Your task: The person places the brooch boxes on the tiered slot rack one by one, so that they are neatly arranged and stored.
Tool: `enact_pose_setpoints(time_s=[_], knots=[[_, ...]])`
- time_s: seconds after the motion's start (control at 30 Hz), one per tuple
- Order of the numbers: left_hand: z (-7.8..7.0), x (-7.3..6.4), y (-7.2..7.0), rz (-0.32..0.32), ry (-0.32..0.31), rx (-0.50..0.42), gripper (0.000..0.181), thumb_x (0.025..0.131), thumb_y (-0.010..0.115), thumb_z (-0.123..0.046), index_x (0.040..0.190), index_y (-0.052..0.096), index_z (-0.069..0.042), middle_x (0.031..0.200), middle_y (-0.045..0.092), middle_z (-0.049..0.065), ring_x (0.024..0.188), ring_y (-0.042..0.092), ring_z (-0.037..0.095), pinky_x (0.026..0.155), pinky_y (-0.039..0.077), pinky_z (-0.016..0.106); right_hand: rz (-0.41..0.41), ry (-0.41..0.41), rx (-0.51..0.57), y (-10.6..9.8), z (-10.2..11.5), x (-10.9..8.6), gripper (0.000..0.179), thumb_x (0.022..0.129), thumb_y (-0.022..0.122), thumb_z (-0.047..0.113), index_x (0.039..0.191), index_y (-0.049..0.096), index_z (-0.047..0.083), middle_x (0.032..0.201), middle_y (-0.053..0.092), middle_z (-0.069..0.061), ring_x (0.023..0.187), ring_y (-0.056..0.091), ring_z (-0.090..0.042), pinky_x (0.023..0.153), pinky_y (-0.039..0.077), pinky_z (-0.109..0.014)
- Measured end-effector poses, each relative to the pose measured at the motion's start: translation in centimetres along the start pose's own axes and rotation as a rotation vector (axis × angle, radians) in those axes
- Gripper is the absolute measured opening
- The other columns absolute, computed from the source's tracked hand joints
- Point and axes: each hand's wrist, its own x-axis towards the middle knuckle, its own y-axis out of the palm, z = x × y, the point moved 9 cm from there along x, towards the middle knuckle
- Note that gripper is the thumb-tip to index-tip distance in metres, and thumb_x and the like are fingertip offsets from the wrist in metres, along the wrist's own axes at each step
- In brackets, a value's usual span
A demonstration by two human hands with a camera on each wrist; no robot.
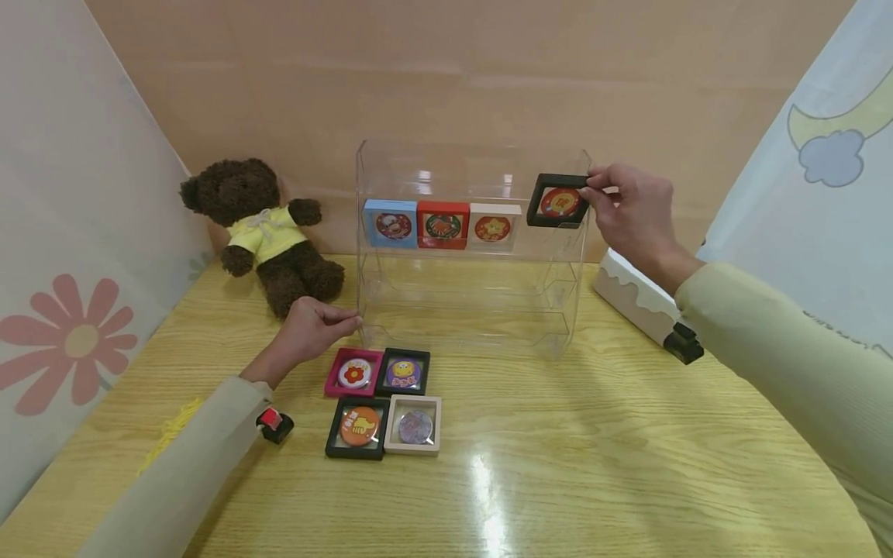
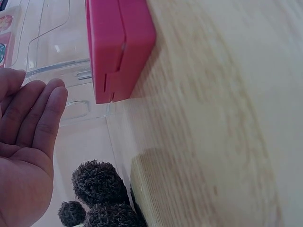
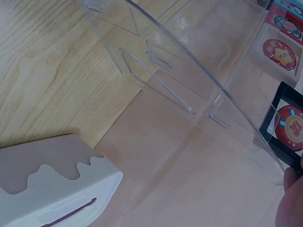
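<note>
A clear display rack [image 1: 474, 314] with tiers stands in the middle of the table. At its upper right my right hand [image 1: 631, 205] pinches the right edge of a black square frame [image 1: 539, 203] with a red and gold badge inside. The frame is slightly tilted; the right wrist view shows it by the rack's side panel. Blue [image 1: 391, 242], red [image 1: 443, 242] and cream [image 1: 516, 225] frames sit side by side on the upper tier. My left hand [image 1: 307, 333] pinches the rack's lower left edge between thumb and fingers, beside the pink frame [image 2: 128, 47].
Before the rack, the pink frame, two black frames [image 1: 382, 372] [image 1: 335, 446] and a cream frame [image 1: 413, 449] lie on the table. A brown teddy bear [image 1: 268, 236] sits left. Right lies a white box [image 1: 635, 298] with a drip-shaped edge. Yellow strands [image 1: 170, 430] lie by the left sleeve.
</note>
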Motion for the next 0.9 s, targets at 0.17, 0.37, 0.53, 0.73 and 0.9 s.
enact_pose_setpoints(time_s=[0.17, 0.37, 0.53, 0.73, 0.9], knots=[[0.0, 0.0, -0.1, 0.007, -0.005, 0.003, 0.021, 0.090, 0.068, -0.014, 0.100, 0.073, 0.003, 0.088, 0.070, 0.016, 0.083, 0.068, 0.026, 0.071, 0.055, 0.042, 0.035, -0.053, -0.040, 0.6, 0.4, -0.3, 0.007, 0.086, 0.068, 0.000, 0.085, 0.068, -0.007, 0.097, 0.070, -0.016, 0.076, 0.069, -0.032, 0.068, 0.055, -0.039], [-0.1, 0.0, -0.1, -0.001, 0.001, 0.001, 0.021, 0.089, 0.068, -0.014, 0.099, 0.073, 0.005, 0.086, 0.070, 0.016, 0.082, 0.069, 0.026, 0.070, 0.056, 0.041, 0.077, -0.100, -0.063, 1.5, 0.6, -0.8, 0.005, 0.083, 0.069, -0.003, 0.084, 0.068, -0.008, 0.097, 0.069, -0.018, 0.073, 0.068, -0.032, 0.062, 0.051, -0.045], [-0.1, 0.0, -0.1, 0.002, -0.002, -0.008, 0.020, 0.089, 0.068, -0.013, 0.098, 0.073, 0.005, 0.086, 0.070, 0.015, 0.082, 0.069, 0.026, 0.069, 0.056, 0.040, 0.142, -0.092, -0.080, 2.3, 0.6, -0.9, 0.005, 0.084, 0.068, -0.002, 0.085, 0.069, -0.008, 0.097, 0.069, -0.019, 0.075, 0.067, -0.033, 0.065, 0.050, -0.046], [-0.1, 0.0, 0.0, 0.014, -0.007, -0.006, 0.020, 0.090, 0.068, -0.013, 0.099, 0.073, 0.004, 0.088, 0.070, 0.015, 0.083, 0.068, 0.026, 0.070, 0.055, 0.041, 0.206, -0.064, -0.101, 2.7, 0.6, -0.8, 0.007, 0.087, 0.067, 0.000, 0.088, 0.069, -0.007, 0.098, 0.069, -0.019, 0.075, 0.067, -0.034, 0.068, 0.048, -0.048], [-0.2, 0.0, 0.0, 0.014, -0.014, -0.002, 0.020, 0.089, 0.068, -0.013, 0.098, 0.073, 0.004, 0.088, 0.070, 0.015, 0.083, 0.068, 0.026, 0.070, 0.055, 0.041, 0.246, -0.048, -0.107, 2.9, 0.8, -0.7, 0.007, 0.086, 0.068, 0.000, 0.088, 0.070, -0.006, 0.092, 0.070, -0.018, 0.073, 0.067, -0.032, 0.066, 0.048, -0.046]])
